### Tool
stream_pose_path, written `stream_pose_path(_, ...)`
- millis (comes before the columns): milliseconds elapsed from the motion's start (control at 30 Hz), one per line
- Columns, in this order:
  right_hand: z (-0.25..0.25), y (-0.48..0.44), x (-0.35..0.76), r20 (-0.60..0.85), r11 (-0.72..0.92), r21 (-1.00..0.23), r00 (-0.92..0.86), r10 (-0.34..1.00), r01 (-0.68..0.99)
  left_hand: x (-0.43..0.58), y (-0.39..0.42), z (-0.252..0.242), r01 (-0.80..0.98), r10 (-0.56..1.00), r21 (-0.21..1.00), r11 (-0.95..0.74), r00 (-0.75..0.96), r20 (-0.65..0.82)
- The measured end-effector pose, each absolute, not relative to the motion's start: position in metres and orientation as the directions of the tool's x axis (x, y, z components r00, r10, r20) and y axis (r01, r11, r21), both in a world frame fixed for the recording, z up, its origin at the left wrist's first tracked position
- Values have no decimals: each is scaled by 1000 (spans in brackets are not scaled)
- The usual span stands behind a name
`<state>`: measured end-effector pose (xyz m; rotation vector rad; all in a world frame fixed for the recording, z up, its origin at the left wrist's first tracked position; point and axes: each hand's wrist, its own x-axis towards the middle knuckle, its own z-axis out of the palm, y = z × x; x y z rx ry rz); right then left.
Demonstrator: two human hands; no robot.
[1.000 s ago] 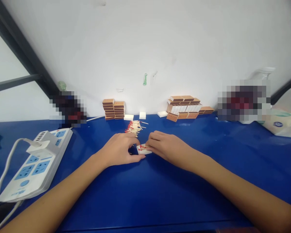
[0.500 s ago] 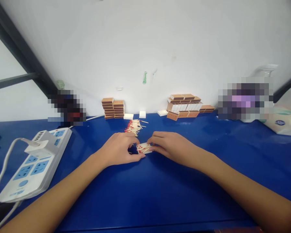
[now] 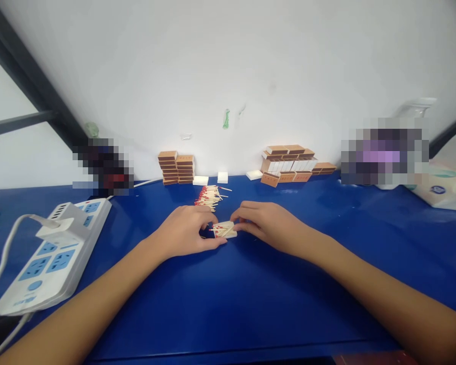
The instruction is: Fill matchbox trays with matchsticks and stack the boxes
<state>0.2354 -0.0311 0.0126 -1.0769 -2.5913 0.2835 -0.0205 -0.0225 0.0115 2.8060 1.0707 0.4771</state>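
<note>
While grasping the matchbox tray by its left end in the left hand, has it lengthwise toward the equally near right hand; cannot tell that grip's state.

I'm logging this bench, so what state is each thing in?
White tray: open, matches crisscrossed inside.
Left grip: closed around tray's left end.
Right grip: at tray's right end, closure unclear.
Match pile: loose, heaped.
Left matchboxes: stacked in two columns.
Right matchboxes: stacked in layers.
Rear white pieces: spaced apart.
Power strip: adapter seated, cable attached.
</note>
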Motion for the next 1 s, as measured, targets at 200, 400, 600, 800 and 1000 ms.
stream_pose_path(200, 13, -30, 237, 170, 667, -327, -653, 738, 669, -21, -21, 11, 641, 670, 196, -742, 703, 236)
stream_pose_path(400, 12, -32, 235, 186, 667, -306, -645, 742, 679, -20, -21, 11, 631, 664, 209, -747, 702, 256)
stream_pose_path(600, 11, -33, 234, 198, 685, -335, -662, 722, 647, -20, -22, 12, 624, 657, 208, -754, 708, 257)
stream_pose_path(800, 6, -33, 231, 221, 698, -353, -669, 709, 623, -18, -22, 11, 617, 650, 205, -760, 715, 259)
stream_pose_path(1000, 5, -36, 232, 218, 697, -354, -670, 710, 624, -18, -22, 11, 610, 638, 190, -769, 721, 269)
